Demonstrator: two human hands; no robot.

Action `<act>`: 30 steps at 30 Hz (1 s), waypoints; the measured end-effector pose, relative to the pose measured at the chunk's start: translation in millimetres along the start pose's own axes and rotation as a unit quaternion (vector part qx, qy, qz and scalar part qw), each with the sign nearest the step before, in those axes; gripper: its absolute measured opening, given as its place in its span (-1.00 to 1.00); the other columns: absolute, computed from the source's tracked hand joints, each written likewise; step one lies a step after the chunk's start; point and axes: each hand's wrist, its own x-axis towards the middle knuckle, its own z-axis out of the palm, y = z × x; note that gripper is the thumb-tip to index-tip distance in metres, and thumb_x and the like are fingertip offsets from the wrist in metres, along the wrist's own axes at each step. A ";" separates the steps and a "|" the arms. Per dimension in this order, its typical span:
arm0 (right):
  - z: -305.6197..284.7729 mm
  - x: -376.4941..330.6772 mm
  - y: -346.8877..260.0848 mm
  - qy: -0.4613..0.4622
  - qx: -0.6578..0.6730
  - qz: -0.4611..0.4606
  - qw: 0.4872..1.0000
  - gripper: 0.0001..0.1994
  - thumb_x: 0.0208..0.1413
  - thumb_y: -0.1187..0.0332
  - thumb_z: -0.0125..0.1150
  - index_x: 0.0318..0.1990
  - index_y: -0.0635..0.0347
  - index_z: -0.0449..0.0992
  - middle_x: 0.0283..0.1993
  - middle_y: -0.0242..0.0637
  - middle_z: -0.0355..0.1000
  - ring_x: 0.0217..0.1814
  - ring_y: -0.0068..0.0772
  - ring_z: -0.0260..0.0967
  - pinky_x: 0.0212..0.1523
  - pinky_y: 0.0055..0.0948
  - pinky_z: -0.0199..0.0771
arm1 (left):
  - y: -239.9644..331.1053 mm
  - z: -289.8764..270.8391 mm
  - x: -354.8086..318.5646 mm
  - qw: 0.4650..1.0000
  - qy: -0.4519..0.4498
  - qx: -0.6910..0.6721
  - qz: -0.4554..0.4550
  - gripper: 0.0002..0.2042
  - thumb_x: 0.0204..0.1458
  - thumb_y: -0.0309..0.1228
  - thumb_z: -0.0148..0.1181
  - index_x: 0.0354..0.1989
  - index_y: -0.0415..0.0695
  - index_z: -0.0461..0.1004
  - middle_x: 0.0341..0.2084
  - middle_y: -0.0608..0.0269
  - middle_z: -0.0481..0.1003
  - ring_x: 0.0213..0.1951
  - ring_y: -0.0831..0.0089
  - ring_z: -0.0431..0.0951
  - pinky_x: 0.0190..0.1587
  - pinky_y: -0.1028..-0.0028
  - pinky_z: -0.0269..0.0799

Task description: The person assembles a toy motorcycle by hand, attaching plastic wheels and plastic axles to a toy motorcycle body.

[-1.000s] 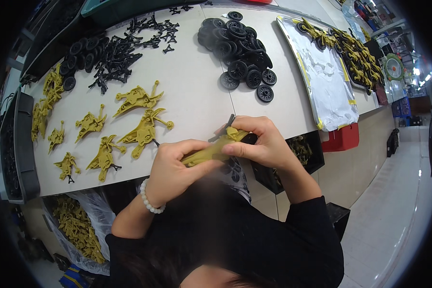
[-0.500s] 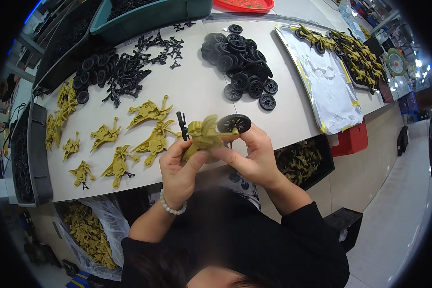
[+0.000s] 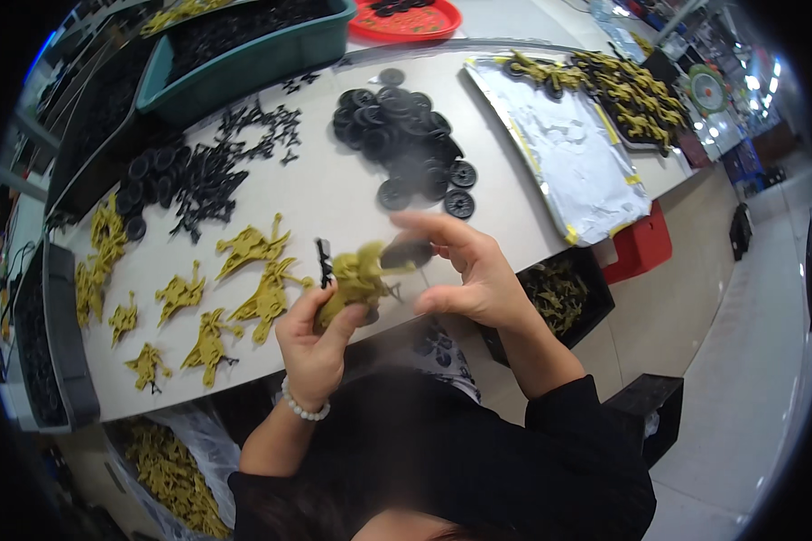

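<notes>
Above the table's front edge, my left hand (image 3: 314, 338) grips a yellow toy motorcycle body (image 3: 359, 281) between thumb and fingers. A black handlebar (image 3: 323, 261) sticks up at its left end, and a blurred black wheel (image 3: 409, 253) sits at its right. My right hand (image 3: 478, 284) is just right of the wheel, thumb and fingers spread apart, holding nothing that I can see. To the left, several yellow toy bodies (image 3: 209, 347) lie in loose rows. A heap of black wheels (image 3: 397, 126) lies beyond my hands.
Small black parts (image 3: 212, 176) are heaped at the far left. A teal bin (image 3: 244, 77) and a red tray (image 3: 406, 32) stand at the back. On the right lies a white paper-covered board (image 3: 564, 162) beside finished-looking yellow toys (image 3: 636, 95). Below the edge is a black crate (image 3: 595, 307).
My right hand has let go of the toy and opened beside the wheel. My left hand keeps hold of the toy. The whole view has shifted, with the table's contents lower and further left.
</notes>
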 end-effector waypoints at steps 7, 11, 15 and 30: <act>-24.3 -10.6 -18.8 -0.087 -0.089 0.087 0.988 -0.72 -0.06 0.49 0.38 -0.15 0.33 0.54 -0.29 -0.30 0.53 -0.19 -0.54 0.47 -0.12 -0.54 0.42 | 7.3 12.9 6.9 0.986 -0.069 0.148 -0.009 -0.80 -0.03 -0.58 0.31 -0.21 -0.35 0.54 -0.41 0.27 0.57 -0.37 0.64 0.51 -0.30 0.64 0.39; -36.6 -4.7 -27.8 -0.087 -0.034 0.080 0.992 -0.68 -0.04 0.49 0.37 -0.08 0.33 0.51 -0.19 -0.30 0.52 -0.11 -0.54 0.44 -0.06 -0.54 0.41 | 14.0 11.8 19.7 0.971 -0.149 0.178 -0.053 -0.63 -0.02 -0.56 0.31 0.00 -0.34 0.45 -0.24 0.19 0.55 -0.25 0.58 0.53 -0.19 0.61 0.43; -70.2 24.2 -22.5 -0.055 0.018 0.115 0.992 -0.73 0.05 0.50 0.28 -0.06 0.32 0.49 -0.15 -0.31 0.51 -0.10 -0.56 0.43 -0.04 -0.52 0.43 | 14.4 18.9 21.5 0.992 -0.099 0.074 -0.005 -0.38 -0.01 -0.51 0.32 0.25 -0.28 0.20 0.03 0.06 0.43 -0.07 0.42 0.51 -0.04 0.53 0.42; -279.1 205.9 90.0 0.284 0.028 0.137 0.949 -0.80 0.13 0.34 0.27 -0.20 0.30 0.53 -0.30 -0.29 0.46 -0.30 -0.44 0.43 -0.27 -0.43 0.55 | -5.0 -13.7 -0.6 0.908 -0.102 0.376 0.156 -0.51 -0.07 -0.59 0.32 0.09 -0.28 0.38 -0.19 0.06 0.54 -0.22 0.34 0.58 -0.13 0.46 0.48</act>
